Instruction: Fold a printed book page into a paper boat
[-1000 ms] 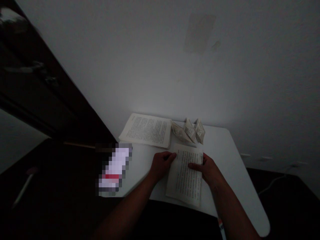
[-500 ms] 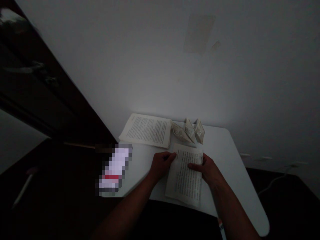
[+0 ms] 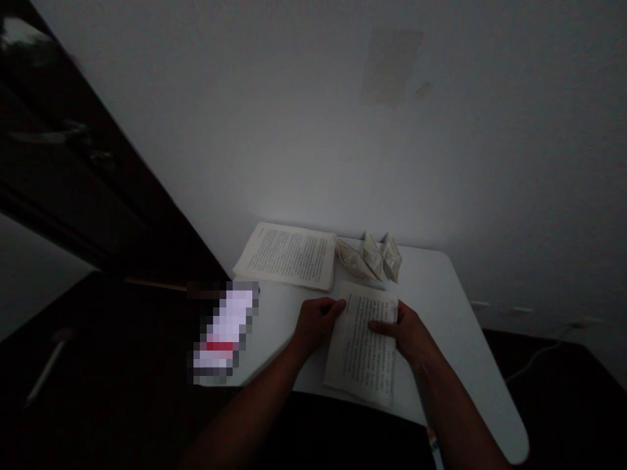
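A printed sheet of paper (image 3: 365,352) lies tilted slightly over the front edge of the white table. My left hand (image 3: 317,320) pinches its upper left edge between thumb and fingers. On the opposite side, my right hand (image 3: 404,329) grips the sheet, thumb flat on the print and fingers tucked behind. Just beyond the sheet stand three folded paper boats, one on the left (image 3: 356,260), one in the middle (image 3: 372,254) and one on the right (image 3: 391,258). To their left rests a stack of printed pages (image 3: 289,254).
The white table (image 3: 441,294) stands against a pale wall (image 3: 304,130). A pixelated phone-like shape (image 3: 228,329) is at the table's left edge. A dark door (image 3: 88,163) with a handle is at the left. A cable (image 3: 539,352) hangs low at the right.
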`<action>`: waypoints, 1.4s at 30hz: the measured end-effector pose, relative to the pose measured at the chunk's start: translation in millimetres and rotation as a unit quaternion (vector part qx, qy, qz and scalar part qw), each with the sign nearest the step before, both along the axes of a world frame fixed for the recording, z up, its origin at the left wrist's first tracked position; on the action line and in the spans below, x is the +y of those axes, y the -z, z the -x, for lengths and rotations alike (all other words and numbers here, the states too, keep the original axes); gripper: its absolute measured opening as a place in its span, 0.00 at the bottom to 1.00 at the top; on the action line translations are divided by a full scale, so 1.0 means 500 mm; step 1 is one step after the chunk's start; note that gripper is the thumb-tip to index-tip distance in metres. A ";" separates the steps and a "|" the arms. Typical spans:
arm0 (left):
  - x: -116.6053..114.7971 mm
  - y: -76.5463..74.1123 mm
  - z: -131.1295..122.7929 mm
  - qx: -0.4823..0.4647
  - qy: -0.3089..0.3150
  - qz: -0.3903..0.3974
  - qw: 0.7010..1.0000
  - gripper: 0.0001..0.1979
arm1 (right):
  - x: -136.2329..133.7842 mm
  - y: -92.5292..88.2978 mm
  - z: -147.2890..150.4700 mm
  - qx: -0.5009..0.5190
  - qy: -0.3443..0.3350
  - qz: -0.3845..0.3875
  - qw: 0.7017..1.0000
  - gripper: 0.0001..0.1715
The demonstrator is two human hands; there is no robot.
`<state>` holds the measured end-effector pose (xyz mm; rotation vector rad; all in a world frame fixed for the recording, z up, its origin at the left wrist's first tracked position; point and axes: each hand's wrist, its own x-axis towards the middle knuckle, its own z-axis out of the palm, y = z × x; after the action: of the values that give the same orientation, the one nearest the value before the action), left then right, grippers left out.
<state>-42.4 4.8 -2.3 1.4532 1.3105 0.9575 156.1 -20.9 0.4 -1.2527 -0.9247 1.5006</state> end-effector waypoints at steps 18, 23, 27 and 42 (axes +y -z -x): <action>-0.003 -0.007 -0.001 -0.022 0.003 0.007 1.000 0.16 | 0.000 0.000 0.000 -0.027 0.010 -0.001 1.000 0.34; -0.003 -0.009 0.000 -0.030 -0.001 0.008 1.000 0.14 | 0.001 0.003 0.000 -0.019 -0.002 -0.002 1.000 0.33; -0.004 -0.013 -0.001 -0.029 -0.001 0.007 1.000 0.13 | 0.001 0.010 -0.001 -0.020 0.009 -0.004 1.000 0.33; -0.002 0.001 0.000 -0.040 0.005 0.008 0.999 0.16 | 0.001 0.013 -0.003 -0.028 0.003 -0.002 1.000 0.34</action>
<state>-42.5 4.0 -2.6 1.3937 1.2486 0.9854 157.8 -20.2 -6.0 -1.3007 -0.9587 1.4639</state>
